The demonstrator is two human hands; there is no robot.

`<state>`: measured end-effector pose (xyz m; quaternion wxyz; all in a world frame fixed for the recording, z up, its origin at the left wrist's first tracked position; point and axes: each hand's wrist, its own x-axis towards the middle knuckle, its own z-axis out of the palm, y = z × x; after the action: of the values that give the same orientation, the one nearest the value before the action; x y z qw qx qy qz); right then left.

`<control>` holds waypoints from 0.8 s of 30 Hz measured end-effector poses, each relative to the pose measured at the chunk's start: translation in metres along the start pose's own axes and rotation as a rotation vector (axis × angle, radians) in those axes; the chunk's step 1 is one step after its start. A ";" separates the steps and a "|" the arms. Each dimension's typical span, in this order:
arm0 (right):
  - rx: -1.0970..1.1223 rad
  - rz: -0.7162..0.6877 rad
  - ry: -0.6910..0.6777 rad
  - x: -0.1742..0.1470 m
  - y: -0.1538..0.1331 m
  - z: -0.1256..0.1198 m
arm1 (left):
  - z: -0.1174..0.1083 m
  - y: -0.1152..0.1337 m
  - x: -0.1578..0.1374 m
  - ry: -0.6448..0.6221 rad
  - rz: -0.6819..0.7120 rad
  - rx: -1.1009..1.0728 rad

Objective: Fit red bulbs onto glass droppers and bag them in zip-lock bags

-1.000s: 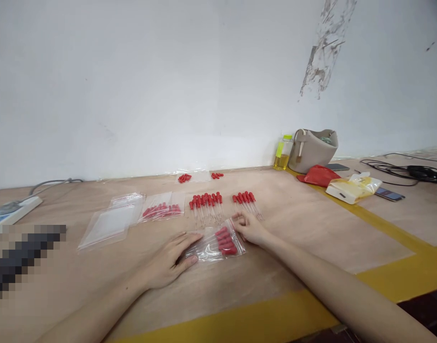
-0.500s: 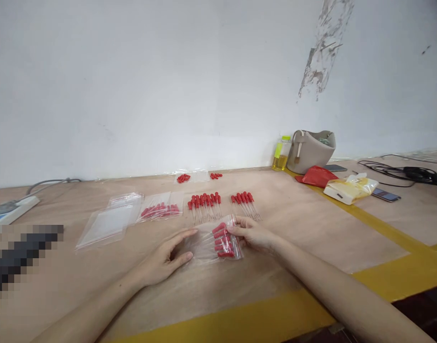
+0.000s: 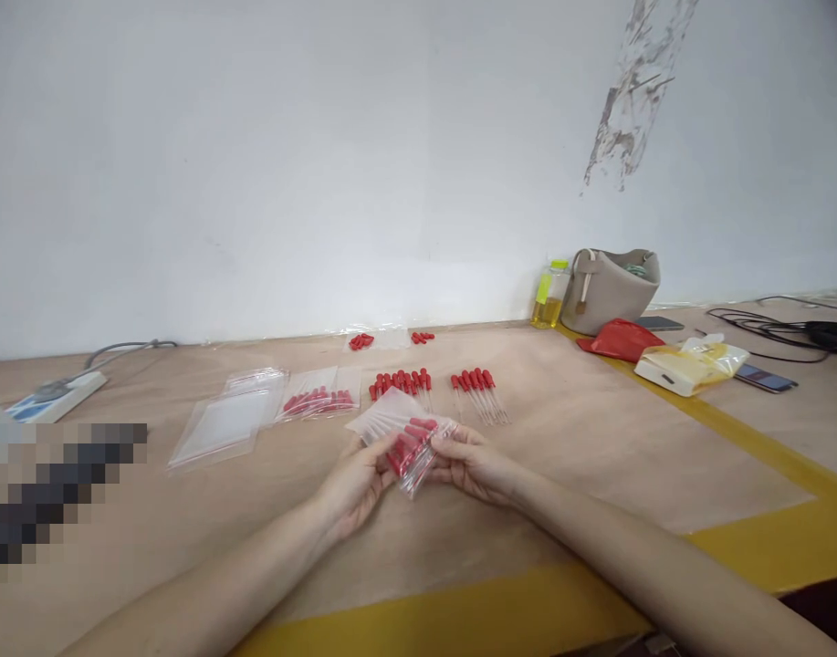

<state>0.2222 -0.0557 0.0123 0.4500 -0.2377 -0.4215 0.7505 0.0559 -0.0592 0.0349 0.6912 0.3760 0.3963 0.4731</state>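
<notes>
A clear zip-lock bag [image 3: 394, 411] with several red-bulbed droppers inside is held up between both hands, tilted, its zip edge toward me. My left hand [image 3: 360, 484] grips the bag's left side with thumb on top. On the right side, my right hand [image 3: 476, 465] pinches it between thumb and fingers. Just beyond the bag lie a row of loose red-bulbed droppers [image 3: 404, 379] and a smaller group of droppers [image 3: 476, 383]. Filled bags of droppers [image 3: 320, 397] rest to the left, beside a stack of flat zip-lock bags [image 3: 219, 424].
Near the wall are loose red bulbs [image 3: 361, 341] on clear plastic. A power strip [image 3: 68, 397] is at the left. At the right stand a bottle of yellow liquid [image 3: 548, 297] and a grey bag [image 3: 613, 292], with a red packet [image 3: 622, 340], tissue pack [image 3: 688, 367], phone [image 3: 767, 378] and black cables [image 3: 829, 336].
The bag has turned and lifted, its zip edge swinging from the right toward me. My left hand has moved in and closed on it. The view has shifted slightly left.
</notes>
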 end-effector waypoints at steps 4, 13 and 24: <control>-0.153 0.033 -0.048 -0.005 -0.003 -0.002 | -0.014 0.013 0.016 0.161 0.030 0.070; -0.398 -0.085 0.236 -0.005 -0.025 -0.047 | -0.075 0.116 0.098 0.063 -0.138 0.887; -0.449 -0.153 0.363 -0.006 -0.037 -0.070 | -0.088 0.116 0.128 0.469 0.142 1.683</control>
<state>0.2941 -0.0228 0.0061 0.5095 -0.4293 -0.5063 0.5475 -0.0349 0.1066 0.0786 0.0539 0.6778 0.7215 0.1306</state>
